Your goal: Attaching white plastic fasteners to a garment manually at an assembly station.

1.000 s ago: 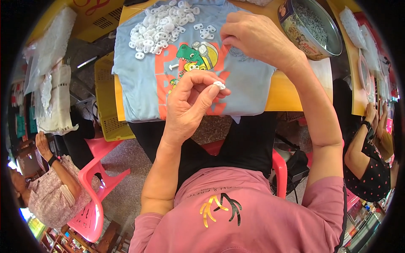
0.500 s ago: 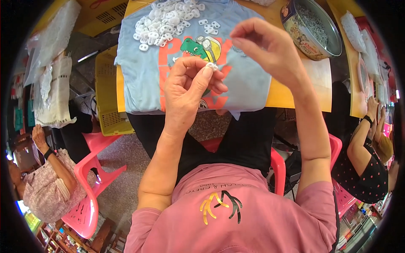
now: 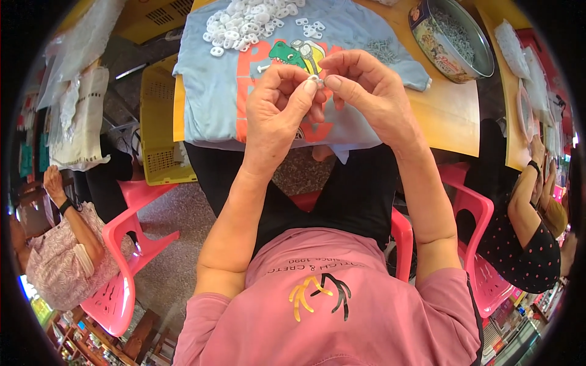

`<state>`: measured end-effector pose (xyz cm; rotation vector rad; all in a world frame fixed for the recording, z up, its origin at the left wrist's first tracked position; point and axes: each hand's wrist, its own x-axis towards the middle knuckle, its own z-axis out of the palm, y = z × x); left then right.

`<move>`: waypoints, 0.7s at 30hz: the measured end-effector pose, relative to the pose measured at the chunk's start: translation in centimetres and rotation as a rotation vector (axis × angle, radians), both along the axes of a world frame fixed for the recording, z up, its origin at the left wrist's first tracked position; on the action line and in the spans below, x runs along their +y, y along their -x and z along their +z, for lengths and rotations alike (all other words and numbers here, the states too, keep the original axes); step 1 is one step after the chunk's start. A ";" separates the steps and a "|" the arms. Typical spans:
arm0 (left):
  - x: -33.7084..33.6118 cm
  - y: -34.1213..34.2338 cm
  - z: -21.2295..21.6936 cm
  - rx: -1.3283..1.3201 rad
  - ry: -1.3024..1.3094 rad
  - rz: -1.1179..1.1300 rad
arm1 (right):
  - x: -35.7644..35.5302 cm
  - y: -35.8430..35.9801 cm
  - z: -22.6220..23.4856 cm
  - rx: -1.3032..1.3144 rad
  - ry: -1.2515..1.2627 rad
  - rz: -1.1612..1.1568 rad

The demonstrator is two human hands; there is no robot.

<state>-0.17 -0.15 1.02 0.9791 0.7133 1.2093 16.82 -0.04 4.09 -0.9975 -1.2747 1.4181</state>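
Observation:
My left hand (image 3: 274, 113) pinches a small white plastic piece (image 3: 315, 78) between thumb and fingers, over a light blue shirt (image 3: 207, 116) with a green dinosaur print. Right beside that piece, the thumb and fingers of my right hand (image 3: 375, 91) are closed together at its edge; whatever they hold is too small to make out. Another small white part (image 3: 263, 68) shows by my left knuckles. Beyond my hands lies a heap of white two-holed plastic pieces (image 3: 247, 24), with several more (image 3: 310, 28) set apart. Small grey metal screws (image 3: 381, 50) lie on the shirt past my right hand.
A round printed tin (image 3: 452, 43) full of small metal parts stands at the far right of the yellow table (image 3: 455, 119). A yellow plastic crate (image 3: 162, 146) sits left of the table. Pink chairs (image 3: 122, 274) and seated people (image 3: 76, 250) are on both sides.
My right hand has come down and left from above the screws to meet the white piece in my left hand. The left hand has shifted slightly right and up.

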 end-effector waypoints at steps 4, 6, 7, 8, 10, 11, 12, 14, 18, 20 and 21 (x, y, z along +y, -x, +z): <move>-0.1 0.1 0.0 -0.002 -0.012 -0.009 | -0.1 -0.1 0.1 -0.020 -0.013 0.000; -0.1 0.0 0.0 -0.004 -0.009 -0.006 | -0.1 -0.1 0.2 -0.021 -0.030 0.000; 0.0 0.0 0.0 0.003 -0.020 -0.008 | -0.1 0.0 0.3 -0.020 -0.028 -0.004; 0.0 0.1 0.0 0.011 -0.031 -0.010 | -0.1 0.0 0.3 -0.020 -0.025 -0.008; -0.1 0.0 0.1 0.013 -0.026 -0.009 | -0.1 -0.1 0.2 -0.043 -0.033 -0.011; -0.1 0.0 0.2 0.015 -0.021 -0.009 | 0.0 -0.1 0.2 -0.066 -0.041 -0.016; -0.1 0.0 0.3 0.015 -0.021 -0.009 | 0.0 -0.1 0.2 -0.067 -0.041 -0.016; -0.1 0.1 0.4 0.055 -0.031 -0.019 | 0.0 -0.1 0.2 -0.070 -0.048 -0.002; -0.1 0.0 0.3 0.056 -0.027 -0.011 | 0.1 0.0 0.1 -0.097 -0.090 -0.011; 0.0 0.0 0.2 0.068 -0.041 -0.015 | 0.1 -0.1 0.4 -0.143 -0.112 -0.007; 0.0 0.0 0.2 0.067 -0.040 -0.016 | 0.2 -0.2 0.4 -0.143 -0.111 -0.008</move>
